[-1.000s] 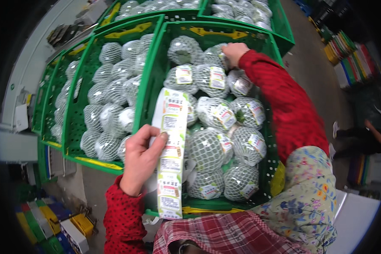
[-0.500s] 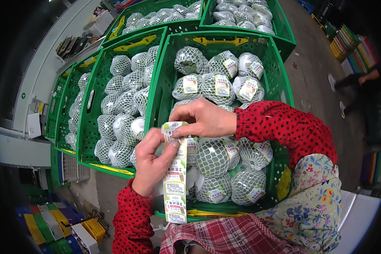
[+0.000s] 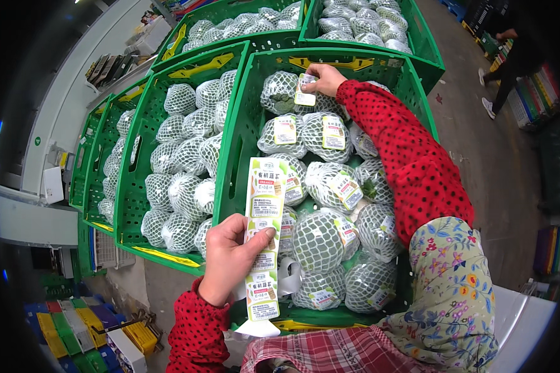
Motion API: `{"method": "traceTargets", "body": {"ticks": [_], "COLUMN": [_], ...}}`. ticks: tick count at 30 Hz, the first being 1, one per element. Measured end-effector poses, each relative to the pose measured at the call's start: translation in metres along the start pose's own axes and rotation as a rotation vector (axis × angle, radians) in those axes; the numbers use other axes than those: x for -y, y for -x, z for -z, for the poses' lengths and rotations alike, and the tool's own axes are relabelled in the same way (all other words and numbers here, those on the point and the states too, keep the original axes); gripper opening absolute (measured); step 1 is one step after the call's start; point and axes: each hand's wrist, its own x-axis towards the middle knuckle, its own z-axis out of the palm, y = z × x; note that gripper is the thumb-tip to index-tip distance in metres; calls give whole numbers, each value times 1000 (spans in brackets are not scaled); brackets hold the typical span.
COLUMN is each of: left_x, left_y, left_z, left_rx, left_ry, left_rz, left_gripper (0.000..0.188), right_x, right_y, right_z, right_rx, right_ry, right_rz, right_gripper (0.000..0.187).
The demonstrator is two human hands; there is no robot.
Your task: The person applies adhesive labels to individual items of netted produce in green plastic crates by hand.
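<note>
Right hand (image 3: 325,81) extended to the far end of a green crate (image 3: 238,146), thumb and fingers pinched narrowly on one small white label (image 3: 305,90), the forearm running back from it toward 4 to 5 o'clock across the crate's right side. The label stands at 8 o'clock from the knuckles, overlapping in view a netted head (image 3: 278,92) at 9 o'clock; whether the two touch cannot be told. Left hand (image 3: 233,255), at 7 o'clock from the right, grips a strip of printed labels (image 3: 267,205) upright between thumb and curled fingers, its forearm entering from 7 o'clock; the strip's top points to 12, and a loop of white backing paper (image 3: 289,278) hangs at 4 o'clock. The far wall, with its yellow handle (image 3: 356,64), rises just beyond the right hand. Netted, labelled heads lie at 6 and 7 o'clock from that hand, with only narrow gaps between them; open air lies above the heads between the two hands. Outside the crate, a second crate (image 3: 126,186) stands close beside it at 9 o'clock, further filled crates (image 3: 430,53) adjoin at 12, and walkway floor (image 3: 457,112) extends at 2 o'clock.
</note>
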Motion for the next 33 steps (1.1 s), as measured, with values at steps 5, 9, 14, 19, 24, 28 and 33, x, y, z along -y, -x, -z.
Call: {"method": "traceTargets", "body": {"ticks": [5,9,14,19,24,28,33], "left_x": [2,1,-2,8,8,31,54], "left_y": [1,-4,-8,9,40,62,91], "left_z": [2,4,12,28,58,109,185], "left_rx": [-13,-35,-63,-92,-168,-67,-279], "left_ry": [47,45,87,93,-116,-120,-174], "left_rz": [4,-19,-91,-241,-430,-404,-523], "left_gripper": [13,13,14,17,19,19,19], "right_x": [17,26,16,200,303,346,421], "right_y": [-5,1,-4,87,173,185,186], "right_z": [-5,-11,-16,-8,-22,-48,-138], "right_rx": [139,-71,136,400,453,395,435], "right_ry": [72,543,608,-376,-443,-439,-424], "right_rz": [-116,53,212,66,262,314,281], "right_gripper": [53,42,43,42,23,25,31]}}
